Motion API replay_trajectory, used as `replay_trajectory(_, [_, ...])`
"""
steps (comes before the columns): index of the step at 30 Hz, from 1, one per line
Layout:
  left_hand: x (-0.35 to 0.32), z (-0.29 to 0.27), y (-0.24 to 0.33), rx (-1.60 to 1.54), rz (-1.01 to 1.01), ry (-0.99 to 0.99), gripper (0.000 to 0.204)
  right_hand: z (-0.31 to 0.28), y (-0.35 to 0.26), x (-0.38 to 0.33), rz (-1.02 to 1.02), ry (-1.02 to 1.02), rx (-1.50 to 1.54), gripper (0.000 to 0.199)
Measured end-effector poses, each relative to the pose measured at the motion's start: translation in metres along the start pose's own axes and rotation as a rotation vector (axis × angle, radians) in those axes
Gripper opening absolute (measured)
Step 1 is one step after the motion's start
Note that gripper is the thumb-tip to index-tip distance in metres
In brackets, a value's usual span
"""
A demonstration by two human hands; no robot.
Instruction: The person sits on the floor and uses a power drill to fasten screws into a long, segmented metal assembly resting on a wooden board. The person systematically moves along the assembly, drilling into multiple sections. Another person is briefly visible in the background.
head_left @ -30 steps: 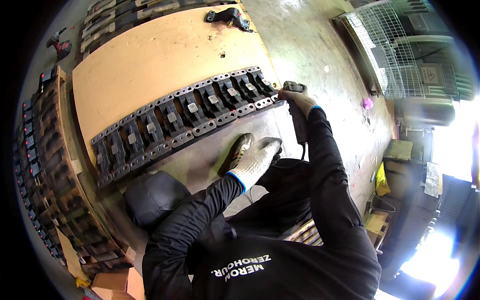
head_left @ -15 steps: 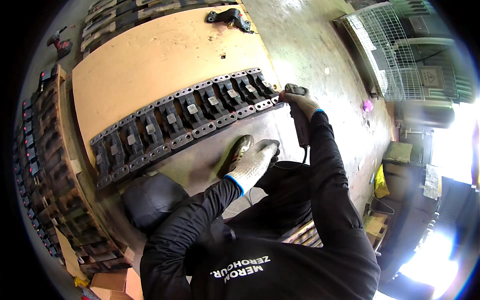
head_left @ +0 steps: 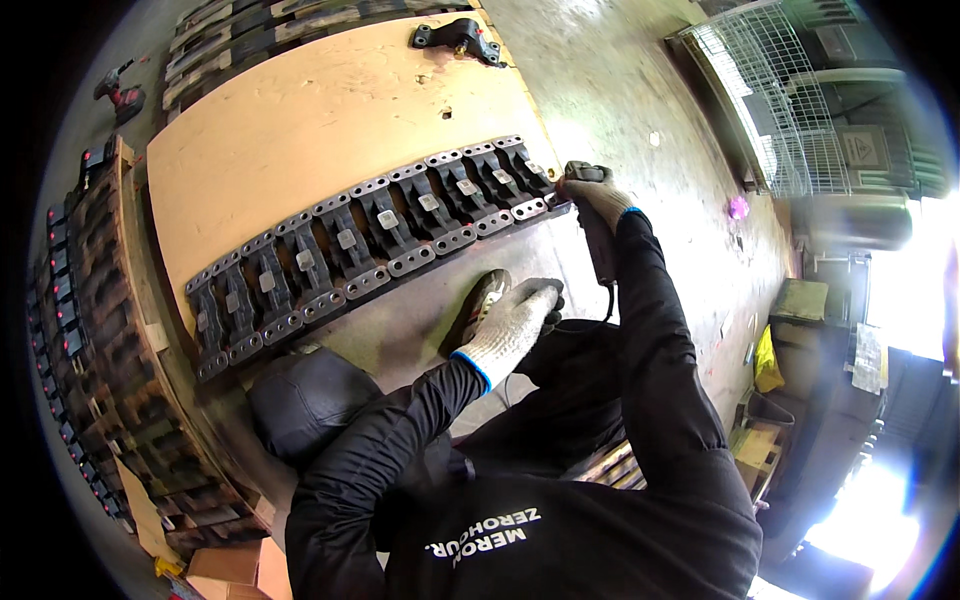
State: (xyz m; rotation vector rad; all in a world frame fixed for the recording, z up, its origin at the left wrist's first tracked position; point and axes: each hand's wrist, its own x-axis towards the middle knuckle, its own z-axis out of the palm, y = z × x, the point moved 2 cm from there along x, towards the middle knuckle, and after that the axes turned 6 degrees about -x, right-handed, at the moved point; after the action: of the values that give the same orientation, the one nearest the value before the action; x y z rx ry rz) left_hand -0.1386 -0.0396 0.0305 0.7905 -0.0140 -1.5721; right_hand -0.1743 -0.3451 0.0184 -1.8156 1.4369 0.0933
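My right hand [head_left: 592, 190], in a white knit glove with a dark palm, is wrapped round a dark corded power tool [head_left: 600, 245]. The tool's head meets the right end of a row of black metal castings [head_left: 390, 220]; my hand hides the exact contact. These castings have bare-metal, drilled end plates and lie side by side along the near edge of a tan board [head_left: 300, 130]. My left hand [head_left: 515, 320], gloved alike, rests by my knee with its fingers curled in, and nothing shows in it. A shoe [head_left: 487, 297] is just beside it.
A separate black bracket [head_left: 457, 38] sits on the board's far edge. Stacked wooden pallets [head_left: 110, 330] stand left, with a cordless drill [head_left: 120, 97] beyond. A cardboard box [head_left: 235, 570] is at lower left, a black rounded object [head_left: 310, 400] nearer me. A wire cage [head_left: 765, 100] stands at right.
The view has shifted very slightly. My right hand keeps the tool at the row's right end, and my left hand stays by the knee.
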Motion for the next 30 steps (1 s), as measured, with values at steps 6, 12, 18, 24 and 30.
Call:
replay_trajectory(6, [-0.007,0.000,0.006,-0.018,-0.022,0.036,0.034,-0.003,0.006,0.011,0.057,0.076,-0.078,0.100])
replay_trajectory(12, [-0.002,-0.001,0.000,-0.044,0.016,0.007,0.032,-0.007,0.014,0.016,0.087,0.071,-0.060,0.096])
replay_trajectory(18, [-0.006,-0.006,0.004,-0.070,0.015,0.027,0.032,-0.007,0.018,0.013,0.076,0.059,0.011,0.097])
replay_trajectory(24, [-0.002,-0.005,-0.002,-0.032,0.031,0.006,0.032,-0.016,0.036,0.034,0.077,0.023,0.002,0.094])
replay_trajectory(30, [0.002,-0.013,-0.003,-0.033,0.028,0.021,0.031,-0.009,0.025,0.012,0.052,0.068,-0.007,0.063])
